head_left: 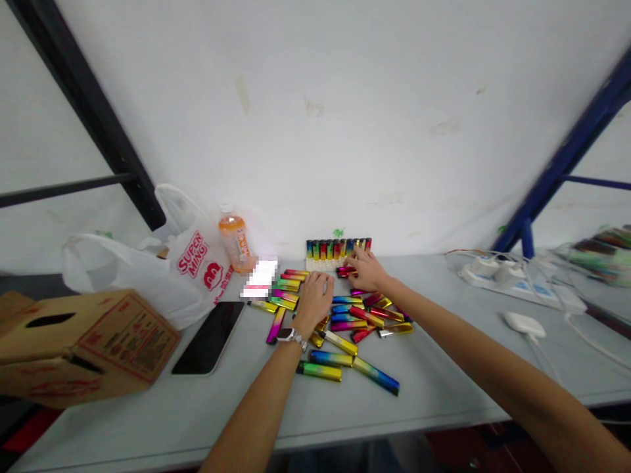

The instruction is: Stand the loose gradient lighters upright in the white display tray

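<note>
Tubes (367,316) with shiny colours lie scattered on the grey table (419,397), before an upright row (340,249) near the wall (345,131). My right hand (363,268) has half-bent fingers at one red tube (346,270); whether they grip it, I cannot tell. My left hand (316,299) curls loosely over others, its grasp hidden. Each seems light, stiff, slippery; better to pinch its middle.

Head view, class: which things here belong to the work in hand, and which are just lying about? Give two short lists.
Seemingly in the job: left hand, right hand, loose bars, standing bars, white tray.

Seemingly just lying about: black phone, bottle, bag, box, power strip.
</note>
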`<state>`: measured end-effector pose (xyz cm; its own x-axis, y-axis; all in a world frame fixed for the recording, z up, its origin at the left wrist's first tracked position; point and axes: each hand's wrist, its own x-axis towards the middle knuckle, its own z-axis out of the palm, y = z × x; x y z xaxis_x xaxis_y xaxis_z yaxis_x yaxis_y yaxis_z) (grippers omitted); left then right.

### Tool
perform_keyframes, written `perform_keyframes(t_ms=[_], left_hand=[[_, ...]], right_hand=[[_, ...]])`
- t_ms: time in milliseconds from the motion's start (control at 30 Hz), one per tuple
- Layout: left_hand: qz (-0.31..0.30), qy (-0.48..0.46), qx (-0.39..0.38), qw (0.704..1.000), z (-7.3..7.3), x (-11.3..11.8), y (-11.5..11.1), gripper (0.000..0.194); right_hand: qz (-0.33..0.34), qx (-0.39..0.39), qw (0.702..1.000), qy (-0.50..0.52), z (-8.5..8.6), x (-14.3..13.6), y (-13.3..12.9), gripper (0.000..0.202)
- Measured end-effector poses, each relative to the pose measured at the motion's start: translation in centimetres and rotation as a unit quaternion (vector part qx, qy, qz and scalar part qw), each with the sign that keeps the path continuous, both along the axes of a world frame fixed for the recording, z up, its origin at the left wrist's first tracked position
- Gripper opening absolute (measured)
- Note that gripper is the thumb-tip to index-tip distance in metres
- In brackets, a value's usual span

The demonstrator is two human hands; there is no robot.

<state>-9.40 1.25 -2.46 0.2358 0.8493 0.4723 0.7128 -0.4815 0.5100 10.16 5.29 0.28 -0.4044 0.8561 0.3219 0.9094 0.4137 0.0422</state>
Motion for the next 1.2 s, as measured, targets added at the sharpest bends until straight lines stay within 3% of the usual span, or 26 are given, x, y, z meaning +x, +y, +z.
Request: perform_keyframes(t_ms=[100,333,467,600,733,867,1033,1200], left_hand=[[-0.001,0.009,0.006,1.000,0.2,0.2,-0.1,0.031],[0.003,-0.018,0.021,1.000,0.0,0.1,0.2,0.022],[0.008,-0.036,0.024,0.999,-0.4,0.1,0.5,0.016],[0.015,-0.081,0.033,0.996,-0.8,0.0,0.9,0.013],[0.020,-0.153,0.033,0.987,-0.3,0.2,0.7,0.023],[-0.033,-0.224,0.031,0.974,1.0,0.7,-0.3,0.030],[-0.072,-0.274,0.044,0.958,1.9,1.2,-1.1,0.019],[-0.106,-0.327,0.039,0.938,2.3,1.4,-1.3,0.020]], right_hand=[[-0.001,-0.023,1.000,-0.018,0.2,0.5,-0.4,0.034],[0.009,-0.083,0.996,-0.009,1.1,-0.6,-0.3,0.037],[0.031,-0.113,0.993,0.030,0.9,-1.4,-0.2,0.024],[0.074,-0.091,0.986,0.118,0.1,-1.6,0.0,0.015],[0.135,-0.049,0.957,0.250,-0.4,-1.8,-0.6,0.011],[0.140,-0.018,0.926,0.351,-0.5,-2.4,-2.3,0.008],[0.120,-0.027,0.906,0.406,-0.3,-2.9,-4.9,0.019],[0.118,-0.050,0.886,0.445,0.4,-2.9,-6.8,0.014]])
